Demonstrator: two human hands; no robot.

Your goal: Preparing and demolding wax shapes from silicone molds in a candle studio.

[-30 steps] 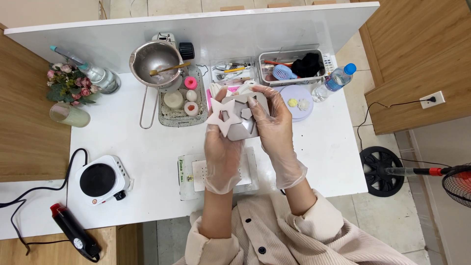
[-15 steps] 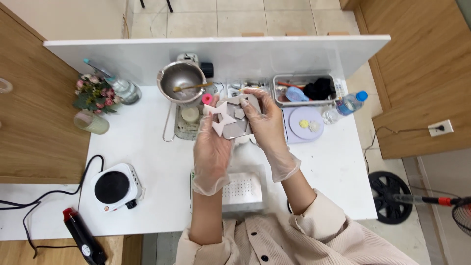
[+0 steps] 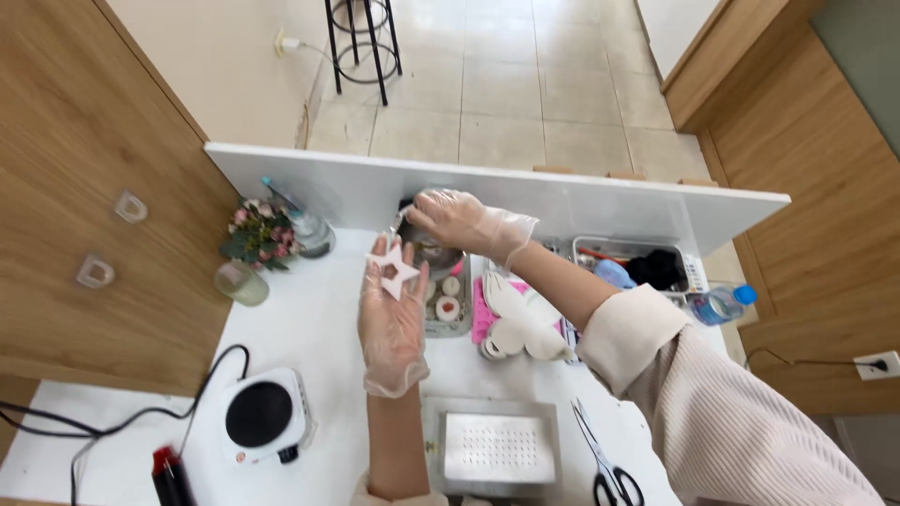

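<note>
Two gloved hands work above a white table [image 3: 309,328]. The left hand [image 3: 392,319] is raised palm up, fingers loosely curled around a pale star-shaped piece [image 3: 395,269] with a hole in its middle; the star lies on the fingertips rather than in a firm pinch. The right hand [image 3: 459,222] reaches across to the far edge, fingers closed over the rim of a metal pot [image 3: 433,253], which is mostly hidden beneath it.

Judged from this, the star could slide off the open fingers if the left hand tilts, and thin points on such a piece may snap on landing. The outstretched right sleeve [image 3: 637,342] passes just above white moulds [image 3: 516,323] and could brush them.

Beside the pot sits a small tray [image 3: 448,309] holding round wax pieces. Scissors [image 3: 605,468] lie near a perforated metal tray [image 3: 492,448] at the front. A hot plate [image 3: 262,417] stands to the left, a flower bunch [image 3: 253,234] and a glass [image 3: 240,281] behind it.
</note>
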